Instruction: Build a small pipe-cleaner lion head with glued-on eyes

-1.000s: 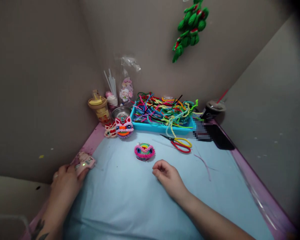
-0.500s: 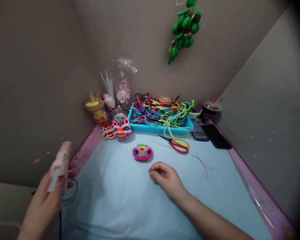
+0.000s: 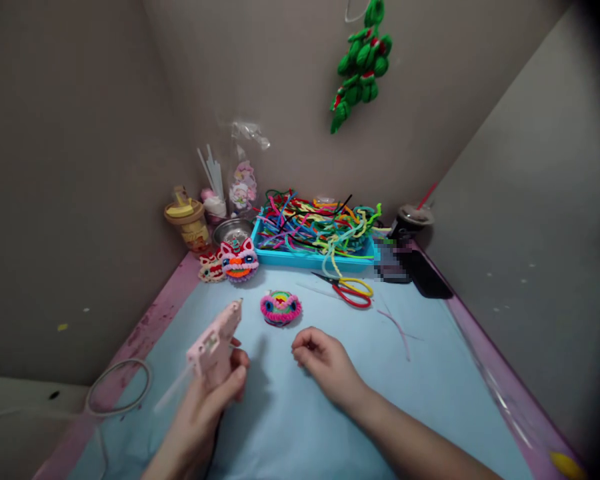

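Observation:
My left hand (image 3: pixel 223 393) is wrapped round the handle of a pink hot glue gun (image 3: pixel 215 347). The gun's nozzle points up and to the right, and a pale glue stick (image 3: pixel 174 387) pokes out of its back end. Just right of the nozzle, apart from it, lies a small pink-and-green lion head of fuzzy pipe cleaners (image 3: pixel 281 308). Resting on the blue cloth (image 3: pixel 300 413), my right hand (image 3: pixel 323 357) has its fingers curled and thumb pressed to the fingertips; whatever they may hold is too small to make out. It sits to the lower right of that head.
Scissors (image 3: pixel 353 292) lie before a blue tray (image 3: pixel 315 257) heaped with pipe cleaners. Two finished lion heads (image 3: pixel 239 260), a metal bowl (image 3: pixel 234 231) and a lidded cup (image 3: pixel 193 227) stand back left. A phone (image 3: pixel 425 273) and a dark drink cup (image 3: pixel 409 223) are right.
My left hand has brought the glue gun rightward from the table's left edge to near the small lion head. My right hand has stayed in place, while the view has shifted slightly.

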The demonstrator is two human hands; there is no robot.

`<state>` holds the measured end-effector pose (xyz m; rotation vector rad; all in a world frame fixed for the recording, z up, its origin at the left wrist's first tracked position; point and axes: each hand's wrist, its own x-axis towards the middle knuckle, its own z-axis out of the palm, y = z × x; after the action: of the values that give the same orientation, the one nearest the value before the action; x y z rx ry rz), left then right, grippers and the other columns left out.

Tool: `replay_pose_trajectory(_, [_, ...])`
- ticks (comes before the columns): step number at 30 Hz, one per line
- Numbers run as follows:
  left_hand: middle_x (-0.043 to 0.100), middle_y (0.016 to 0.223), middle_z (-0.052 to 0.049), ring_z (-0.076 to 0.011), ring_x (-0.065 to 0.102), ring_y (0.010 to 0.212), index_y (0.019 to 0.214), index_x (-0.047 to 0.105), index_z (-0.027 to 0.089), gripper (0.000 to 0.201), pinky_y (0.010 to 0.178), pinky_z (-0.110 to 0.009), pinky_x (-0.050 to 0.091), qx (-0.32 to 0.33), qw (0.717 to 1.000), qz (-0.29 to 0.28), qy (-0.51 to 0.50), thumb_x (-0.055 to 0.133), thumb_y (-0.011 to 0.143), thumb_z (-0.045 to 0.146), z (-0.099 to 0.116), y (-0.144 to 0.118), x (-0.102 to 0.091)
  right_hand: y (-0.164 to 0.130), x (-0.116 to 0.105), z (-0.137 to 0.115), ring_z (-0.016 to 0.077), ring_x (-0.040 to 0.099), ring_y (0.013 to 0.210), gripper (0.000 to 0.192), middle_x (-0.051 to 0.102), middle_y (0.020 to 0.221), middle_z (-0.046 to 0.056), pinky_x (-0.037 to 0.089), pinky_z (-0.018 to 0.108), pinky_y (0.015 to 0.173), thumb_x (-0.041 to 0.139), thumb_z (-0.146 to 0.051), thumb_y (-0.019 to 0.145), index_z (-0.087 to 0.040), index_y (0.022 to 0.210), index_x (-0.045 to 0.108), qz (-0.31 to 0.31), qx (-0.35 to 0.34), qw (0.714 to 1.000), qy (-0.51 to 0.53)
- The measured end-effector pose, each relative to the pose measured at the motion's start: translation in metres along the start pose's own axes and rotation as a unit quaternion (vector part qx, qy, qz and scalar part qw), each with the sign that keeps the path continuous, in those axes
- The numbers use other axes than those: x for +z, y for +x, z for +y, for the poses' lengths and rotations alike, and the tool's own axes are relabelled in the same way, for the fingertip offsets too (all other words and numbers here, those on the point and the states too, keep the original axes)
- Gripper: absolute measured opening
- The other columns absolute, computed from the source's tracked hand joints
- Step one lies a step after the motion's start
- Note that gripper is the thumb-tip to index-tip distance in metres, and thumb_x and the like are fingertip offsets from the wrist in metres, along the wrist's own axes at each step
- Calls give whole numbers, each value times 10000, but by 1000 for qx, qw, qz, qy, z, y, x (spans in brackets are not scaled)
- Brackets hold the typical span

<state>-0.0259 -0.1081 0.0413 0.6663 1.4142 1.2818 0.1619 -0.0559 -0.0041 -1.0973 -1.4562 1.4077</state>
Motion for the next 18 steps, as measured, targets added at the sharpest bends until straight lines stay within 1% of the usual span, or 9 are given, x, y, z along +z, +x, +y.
replay_pose_trajectory(1, [628,764,-19,-111,507,529,1052,512,214,610,453,-214,374,-15,1000,-11,6,789,540,397,-3,-3,9,-3,1,-2,135,547,667,26,578,722,11,448,260,620,578,-200,783,-184,777,597,2,-59,997,-46])
replay_pose_trajectory(3, [651,823,-47,-162,572,642,1007,510,207,554,506,-244,439,-48,998,-34,9,775,562,404,-9,-9,24,-9,2,-4,151,548,747,59,573,783,31,460,274,678,564,-176,815,-191,796,618,7,-181,975,-133])
replay_pose_trajectory(4, [654,815,-50,-183,590,684,988,512,206,538,528,-260,456,-61,997,-47,8,771,566,416,-12,-10,30,-12,2,-5,157,547,771,79,571,798,39,466,280,695,555,-168,831,-197,815,627,8,-229,959,-166])
replay_pose_trajectory(6, [645,749,-35,-199,602,707,968,522,202,517,557,-274,463,-71,995,-67,2,762,576,438,-18,-12,38,-15,1,-6,161,543,772,113,568,799,46,478,284,691,534,-160,855,-207,859,636,14,-289,934,-209])
replay_pose_trajectory(8, [620,662,-9,-167,572,620,963,532,194,498,538,-253,426,-66,995,-76,-1,754,595,445,-24,-11,42,-16,0,-7,163,541,752,121,568,781,48,485,287,672,531,-161,863,-210,884,640,22,-319,920,-227])
replay_pose_trajectory(11, [586,592,20,-101,455,475,946,540,188,485,468,-213,317,-61,995,-75,2,755,602,452,-27,-8,43,-14,-3,-9,167,544,749,129,573,768,47,488,293,669,531,-171,868,-211,902,649,25,-338,913,-230])
replay_pose_trajectory(13, [565,579,31,-91,430,463,927,544,190,489,459,-204,280,-60,996,-71,-7,771,578,448,-27,-7,44,-13,-5,-10,167,545,755,143,578,773,46,489,294,677,529,-172,871,-215,925,655,22,-343,911,-227])
replay_pose_trajectory(18, [505,525,61,-85,431,454,916,541,193,477,455,-191,273,-63,995,-64,-40,785,562,401,-23,-8,50,-12,-6,-13,161,538,738,124,578,764,47,484,290,678,548,-156,856,-197,904,655,14,-360,906,-220])
